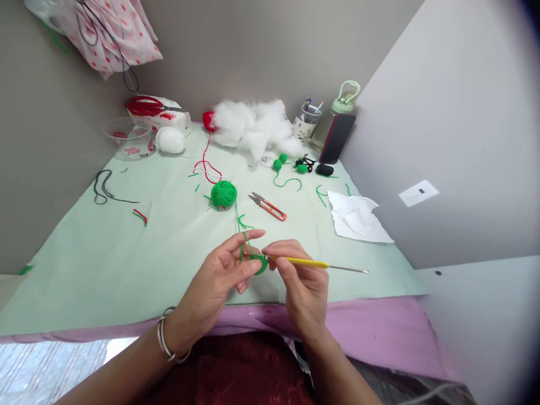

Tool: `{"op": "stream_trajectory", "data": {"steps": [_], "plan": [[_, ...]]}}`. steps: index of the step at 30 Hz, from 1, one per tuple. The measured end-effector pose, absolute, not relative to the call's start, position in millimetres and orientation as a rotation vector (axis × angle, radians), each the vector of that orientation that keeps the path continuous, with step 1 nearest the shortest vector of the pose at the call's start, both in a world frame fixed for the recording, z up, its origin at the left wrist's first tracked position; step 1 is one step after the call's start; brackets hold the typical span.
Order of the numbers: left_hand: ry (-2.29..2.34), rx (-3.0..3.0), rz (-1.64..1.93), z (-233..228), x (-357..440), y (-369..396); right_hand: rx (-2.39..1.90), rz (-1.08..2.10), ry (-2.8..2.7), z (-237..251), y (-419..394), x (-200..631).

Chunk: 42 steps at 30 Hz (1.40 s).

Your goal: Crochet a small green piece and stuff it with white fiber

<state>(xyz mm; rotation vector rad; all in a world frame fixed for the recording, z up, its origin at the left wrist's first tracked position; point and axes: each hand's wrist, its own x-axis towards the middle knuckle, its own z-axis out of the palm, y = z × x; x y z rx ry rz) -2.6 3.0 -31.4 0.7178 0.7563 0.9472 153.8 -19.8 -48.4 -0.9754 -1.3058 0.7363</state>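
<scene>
My left hand (228, 267) pinches a small green crochet piece (261, 265) between thumb and fingers, with green yarn running over its raised index finger. My right hand (301, 275) grips a crochet hook (306, 262) with a yellow handle and metal ends. One end of the hook is at the edge of the green piece; the other points out to the right. From the left hand the yarn leads up to a green yarn ball (224, 194) on the table. Orange-handled thread snips (269, 206) lie just beyond my hands, blades toward the upper left.
White stuffing (255, 126) is heaped at the back beside a red yarn ball (208, 121). A white yarn ball (170, 140) and clear tub (130, 140) stand back left. A bottle (337, 115), phone (337, 138) and pen cup (306, 124) stand back right; crumpled paper (358, 216) lies right.
</scene>
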Motion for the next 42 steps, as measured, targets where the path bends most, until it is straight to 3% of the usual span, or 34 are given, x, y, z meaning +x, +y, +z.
{"op": "stream_trajectory", "data": {"steps": [31, 42], "plan": [[0.596, 0.513, 0.817, -31, -15, 8, -0.833, 0.999, -0.91, -47, -20, 159], [0.71, 0.739, 0.893, -33, -3, 2, -0.802, 1.075, -0.926, -47, -23, 150]]}}
